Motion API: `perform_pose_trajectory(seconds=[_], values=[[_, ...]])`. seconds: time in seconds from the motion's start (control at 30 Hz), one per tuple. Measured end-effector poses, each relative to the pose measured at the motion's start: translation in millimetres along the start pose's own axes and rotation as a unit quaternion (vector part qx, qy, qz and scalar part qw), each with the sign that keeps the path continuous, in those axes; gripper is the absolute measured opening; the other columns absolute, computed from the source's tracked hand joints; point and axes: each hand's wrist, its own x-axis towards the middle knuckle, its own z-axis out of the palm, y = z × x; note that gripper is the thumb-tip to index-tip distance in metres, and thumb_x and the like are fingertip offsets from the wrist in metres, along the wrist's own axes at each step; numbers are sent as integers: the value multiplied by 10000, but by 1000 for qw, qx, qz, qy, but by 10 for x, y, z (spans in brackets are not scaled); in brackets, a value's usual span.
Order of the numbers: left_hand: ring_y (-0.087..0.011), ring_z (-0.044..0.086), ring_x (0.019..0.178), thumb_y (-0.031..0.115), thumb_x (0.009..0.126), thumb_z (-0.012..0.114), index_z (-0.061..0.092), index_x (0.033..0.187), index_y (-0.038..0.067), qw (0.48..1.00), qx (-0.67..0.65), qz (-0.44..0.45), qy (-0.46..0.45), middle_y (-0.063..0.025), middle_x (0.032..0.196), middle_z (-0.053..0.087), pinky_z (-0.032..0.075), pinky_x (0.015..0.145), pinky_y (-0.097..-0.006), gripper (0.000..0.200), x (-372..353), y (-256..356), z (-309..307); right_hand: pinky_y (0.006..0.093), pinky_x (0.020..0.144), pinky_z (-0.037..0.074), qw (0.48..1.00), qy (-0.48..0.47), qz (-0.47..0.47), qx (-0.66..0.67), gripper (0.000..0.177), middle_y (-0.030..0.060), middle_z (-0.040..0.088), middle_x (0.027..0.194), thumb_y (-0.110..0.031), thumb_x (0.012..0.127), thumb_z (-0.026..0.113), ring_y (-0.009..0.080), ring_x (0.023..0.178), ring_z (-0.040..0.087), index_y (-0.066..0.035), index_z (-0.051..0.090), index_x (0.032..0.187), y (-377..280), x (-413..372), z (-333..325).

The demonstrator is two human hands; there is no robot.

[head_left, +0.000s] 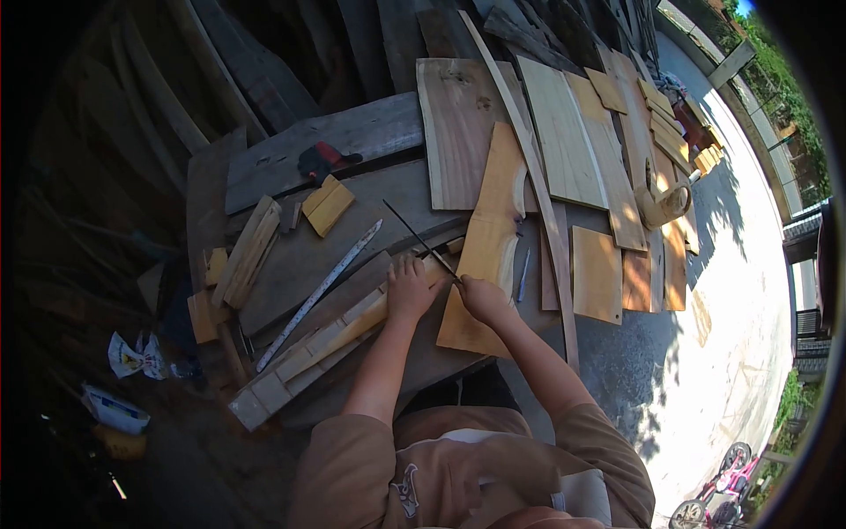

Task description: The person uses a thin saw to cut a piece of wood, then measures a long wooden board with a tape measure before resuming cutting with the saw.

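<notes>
Timber spread all over a grey weathered plank counter (352, 137). Left hand (410, 286) laid palm down on the upper end of a long pale wooden batten (335, 339), fingers together and pointing away from the body; grip open, closed round nothing, only pressing on the wood. Right hand (483, 298) just beside it, nearly touching, grip closed round the near end of a thin dark straight rod (419, 238). Rod slanting up and to the left from the fist, far tip over the grey planks, near part crossing the edge of a tan wavy-edged board (493, 220). Fist resting on the lower part of that same board. Batten running diagonally down to the left, towards the counter's near corner, with further pale strips lying alongside. Beyond the batten and roughly parallel, a long silver metal ruler (322, 291). Further back, a small yellow wooden block (328, 204) and, beyond it, a red and black tool (322, 160), too small to identify. To the right, wide pale boards (564, 132) laid side by side, a square tan panel (597, 273) and a curved wooden offcut (663, 207), all well apart from both hands. Small blue stick (523, 275) between the wavy-edged board and a long thin curved lath (542, 203)
</notes>
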Motion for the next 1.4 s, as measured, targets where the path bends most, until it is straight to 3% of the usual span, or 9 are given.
perform_pose_trajectory(seconds=[0.13,0.4,0.73,1.1,1.4], values=[[-321,454,1103,470,757,567,410,1119,-58,999,-30,-8,-35,-226,1163,475,324,922,-428,659,25,-9,-48,463,703,462,999,-28,29,-13,319,213,610,822,-298,901,357,376,796,593,-24,519,930,-72,31,-29],[-328,486,1042,446,747,582,419,1099,-59,999,-45,0,-14,-231,1131,488,357,872,-413,637,11,-10,-39,482,671,449,1000,6,-4,13,316,239,590,767,-300,898,375,400,748,576,-17,514,886,-77,145,23],[-322,481,1037,487,768,535,443,1057,-55,999,-38,0,-8,-211,1099,502,371,860,-406,621,15,-6,-11,488,640,460,997,-43,58,-5,314,222,593,737,-329,904,362,400,720,583,-52,510,890,333,-885,-208],[-317,490,1007,498,767,532,443,1050,-47,999,-26,15,23,-203,1069,509,379,854,-402,621,-2,-18,30,479,698,442,998,-53,21,6,364,230,592,796,-324,910,335,402,775,569,-12,523,905,3,-164,-185],[-329,483,1026,489,761,548,436,1050,-45,999,-35,4,-8,-213,1093,500,372,873,-407,617,11,-6,7,486,648,458,994,-77,79,-27,312,223,595,745,-314,902,371,395,721,584,-40,519,876,326,-1039,-340]])
